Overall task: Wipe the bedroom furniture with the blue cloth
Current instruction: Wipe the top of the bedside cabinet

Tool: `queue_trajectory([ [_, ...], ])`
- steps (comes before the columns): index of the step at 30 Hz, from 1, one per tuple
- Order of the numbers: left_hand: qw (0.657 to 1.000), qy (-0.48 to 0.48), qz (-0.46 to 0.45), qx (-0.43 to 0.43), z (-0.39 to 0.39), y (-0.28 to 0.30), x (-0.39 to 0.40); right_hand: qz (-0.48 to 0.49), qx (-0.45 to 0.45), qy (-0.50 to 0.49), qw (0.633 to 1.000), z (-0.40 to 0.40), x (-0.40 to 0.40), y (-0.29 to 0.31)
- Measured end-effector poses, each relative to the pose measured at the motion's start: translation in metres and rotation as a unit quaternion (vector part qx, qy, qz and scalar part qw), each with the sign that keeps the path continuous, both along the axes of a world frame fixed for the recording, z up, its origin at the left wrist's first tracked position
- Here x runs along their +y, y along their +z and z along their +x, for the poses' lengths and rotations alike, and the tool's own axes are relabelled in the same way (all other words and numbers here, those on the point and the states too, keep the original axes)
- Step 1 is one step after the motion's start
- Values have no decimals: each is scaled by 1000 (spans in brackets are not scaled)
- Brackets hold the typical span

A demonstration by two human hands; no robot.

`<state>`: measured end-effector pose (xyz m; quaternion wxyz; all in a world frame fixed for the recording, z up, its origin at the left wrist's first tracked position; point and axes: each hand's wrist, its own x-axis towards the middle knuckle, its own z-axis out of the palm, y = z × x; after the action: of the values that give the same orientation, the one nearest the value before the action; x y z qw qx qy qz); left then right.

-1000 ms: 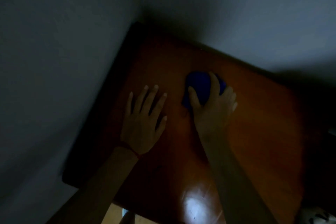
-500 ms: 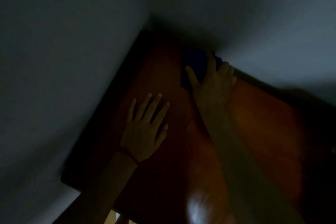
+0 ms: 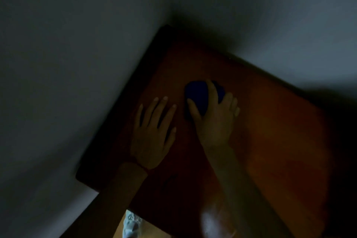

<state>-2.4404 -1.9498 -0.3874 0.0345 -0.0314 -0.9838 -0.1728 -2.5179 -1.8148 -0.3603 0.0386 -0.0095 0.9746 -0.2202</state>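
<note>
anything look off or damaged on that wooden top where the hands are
Nothing stands out. The right hand presses the blue cloth flat on the wooden top, the left hand rests open beside it. The dim light hides fine marks.

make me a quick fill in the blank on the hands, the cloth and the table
1. The cloth under the right hand is ____ in colour.
2. The left hand lies flat on the table with its fingers ____.
3. The table stands in a ____ where two walls meet.
4. The cloth lies under the ____ hand.

Missing words: blue; spread; corner; right
</note>
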Motion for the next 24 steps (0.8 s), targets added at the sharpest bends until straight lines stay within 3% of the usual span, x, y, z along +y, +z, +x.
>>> queue_trajectory([
  [2, 1000, 16, 16, 6, 19, 3, -9, 12, 31, 9, 999, -18, -5, -1],
  [6, 1000, 22, 14, 1, 59, 0, -28, -12, -12, -31, 999, -52, -18, -4],
  [12, 1000, -6, -24, 9, 81, -10, -41, 14, 25, -44, 999, 81, -21, -5],
  [19, 1000, -9, 2, 25, 81, -10, -42, -1, 11, -85, 996, 34, -37, 1],
  [24, 999, -38, 7, 34, 85, -10, -49, 14, 14, -107, 994, 140, -48, -4],
])
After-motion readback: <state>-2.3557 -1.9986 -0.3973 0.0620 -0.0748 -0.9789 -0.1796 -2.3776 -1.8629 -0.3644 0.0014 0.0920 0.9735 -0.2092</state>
